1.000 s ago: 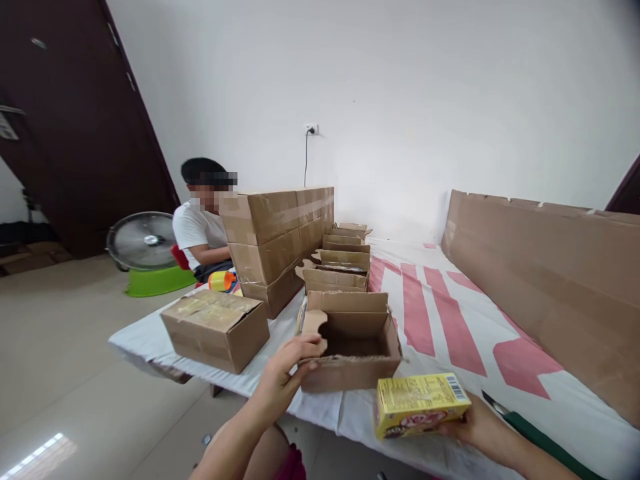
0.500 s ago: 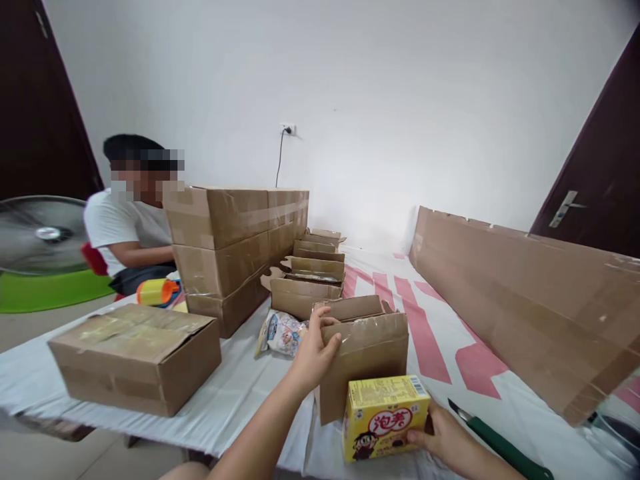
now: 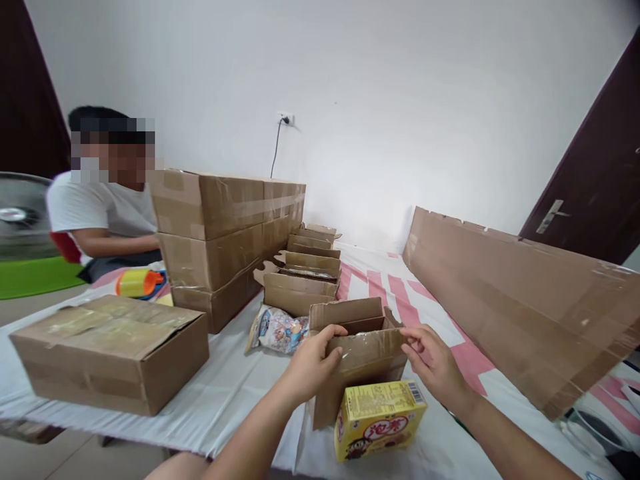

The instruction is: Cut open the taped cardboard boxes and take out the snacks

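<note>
A small open cardboard box [image 3: 367, 361] stands before me with its flaps raised. My left hand [image 3: 316, 360] is closed on the left end of its near flap, thumb in front and fingers behind. At the flap's right corner my right hand [image 3: 434, 363] holds the edge with bent fingertips. Just in front of this box, a yellow snack box [image 3: 380, 420] with red and white lettering rests on the table, touched by neither hand. Left of the cardboard box lies a printed snack bag [image 3: 283, 330], partly hidden behind my left hand.
Several open cardboard boxes [image 3: 300, 293] form a row beyond. Taped cartons [image 3: 233, 227] are stacked at the left, with one closed carton [image 3: 107, 353] nearer. A tall cardboard panel [image 3: 520, 293] stands right, near a clear container [image 3: 597, 430]. A person [image 3: 107, 207] sits behind the stack.
My right hand has let go of the yellow snack box and moved up to the cardboard box's flap. My left hand stays on the flap. The camera view has shifted slightly.
</note>
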`<state>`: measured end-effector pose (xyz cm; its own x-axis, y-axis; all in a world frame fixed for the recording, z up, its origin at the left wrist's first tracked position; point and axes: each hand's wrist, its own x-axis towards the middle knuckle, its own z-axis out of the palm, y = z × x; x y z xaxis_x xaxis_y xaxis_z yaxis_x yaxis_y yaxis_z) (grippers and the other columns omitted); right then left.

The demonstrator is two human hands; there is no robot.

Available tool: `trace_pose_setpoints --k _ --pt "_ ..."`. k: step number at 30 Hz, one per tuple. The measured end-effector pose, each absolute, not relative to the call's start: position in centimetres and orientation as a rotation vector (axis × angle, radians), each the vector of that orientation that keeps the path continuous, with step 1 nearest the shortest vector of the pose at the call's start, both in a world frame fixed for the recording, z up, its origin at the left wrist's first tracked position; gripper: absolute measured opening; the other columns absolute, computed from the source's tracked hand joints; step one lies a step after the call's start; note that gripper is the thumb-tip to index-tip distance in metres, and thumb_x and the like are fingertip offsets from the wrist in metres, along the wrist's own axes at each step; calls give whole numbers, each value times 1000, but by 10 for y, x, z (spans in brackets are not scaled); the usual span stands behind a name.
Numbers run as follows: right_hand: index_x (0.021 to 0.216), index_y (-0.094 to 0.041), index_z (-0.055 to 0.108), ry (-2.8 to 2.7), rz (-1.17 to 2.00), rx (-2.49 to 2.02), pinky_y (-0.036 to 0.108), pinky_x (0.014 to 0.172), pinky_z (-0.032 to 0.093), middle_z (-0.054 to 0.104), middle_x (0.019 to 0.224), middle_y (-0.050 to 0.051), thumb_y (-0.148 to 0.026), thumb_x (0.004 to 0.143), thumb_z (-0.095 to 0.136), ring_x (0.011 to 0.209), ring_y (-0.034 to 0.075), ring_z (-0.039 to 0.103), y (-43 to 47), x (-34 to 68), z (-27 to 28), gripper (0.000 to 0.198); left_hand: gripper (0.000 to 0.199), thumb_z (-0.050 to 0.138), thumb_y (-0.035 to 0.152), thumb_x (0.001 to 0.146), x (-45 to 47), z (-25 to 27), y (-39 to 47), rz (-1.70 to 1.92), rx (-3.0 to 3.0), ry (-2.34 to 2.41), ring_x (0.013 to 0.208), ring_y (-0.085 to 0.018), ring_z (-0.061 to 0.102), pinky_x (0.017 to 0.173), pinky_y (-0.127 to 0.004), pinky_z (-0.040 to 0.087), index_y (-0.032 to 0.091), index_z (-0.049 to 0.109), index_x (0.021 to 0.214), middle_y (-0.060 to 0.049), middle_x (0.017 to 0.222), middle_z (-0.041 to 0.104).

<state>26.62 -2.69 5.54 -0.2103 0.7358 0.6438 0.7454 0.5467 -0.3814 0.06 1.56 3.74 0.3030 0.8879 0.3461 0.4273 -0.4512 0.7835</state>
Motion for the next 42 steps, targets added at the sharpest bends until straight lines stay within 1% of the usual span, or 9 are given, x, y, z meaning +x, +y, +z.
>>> trace_pose_setpoints --k 4,10,15,19,23,28,33,38,42 --pt "112 -23 59 -2245 -167 -989 42 90 50 64 105 7 -20 95 45 101 21 57 -13 231 86 22 29 49 21 79 0 40 12 1067 2002 1115 84 -20 62 73 -26 44 22 64 103 -2 95 71" --pt "95 -20 66 -2417 -358 -943 37 77 51 65 89 6 -11 94 43 86 20 55 5 214 84 25 28 48 21 78 -2 43 11 1067 1995 1080 88 -21 62 77 -28 44 20 64 101 -3 96 71" --pt "99 -18 64 -2455 -422 -926 34 75 48 64 89 6 -7 90 48 84 20 53 8 217 85 22 28 48 23 80 -3 43 11 1025 1999 1074 87 -21 61 77 -28 43 20 62 104 -3 98 70" --pt "83 -18 62 -2454 -561 -904 32 74 46 61 82 6 -8 92 45 79 19 51 7 216 84 22 27 48 22 80 -4 43 12 1006 2002 1068 90 -21 60 79 -29 42 21 62 103 -3 99 70" --pt "85 -17 60 -2423 -585 -920 31 73 45 60 84 6 -5 90 40 79 18 53 6 214 79 24 27 48 21 80 -4 41 12 994 2003 1064 91 -20 59 79 -29 41 22 61 104 -2 100 69" --pt "97 -17 61 -2398 -553 -895 28 70 46 64 92 6 -9 92 43 83 17 57 7 215 77 20 26 47 22 81 -4 41 12 997 2015 1062 90 -20 59 79 -29 41 21 61 104 -3 99 68" --pt "86 -16 62 -2417 -742 -862 28 67 43 64 84 6 -8 94 38 78 17 55 8 215 75 26 27 48 22 81 -4 43 12 998 2014 1057 89 -20 59 78 -29 41 21 61 104 -2 98 69" --pt "89 -16 61 -2393 -951 -738 31 66 42 66 90 7 -8 94 38 77 18 54 8 219 69 25 27 48 22 80 -4 41 12 1033 2000 1052 89 -20 60 78 -29 42 21 61 104 -3 99 69" --pt "93 -16 58 -2373 -778 -757 32 70 46 66 93 8 -8 94 39 81 19 56 8 222 68 21 27 49 22 80 -5 42 12 1045 2003 1061 90 -21 60 78 -29 43 21 62 103 -3 99 69"
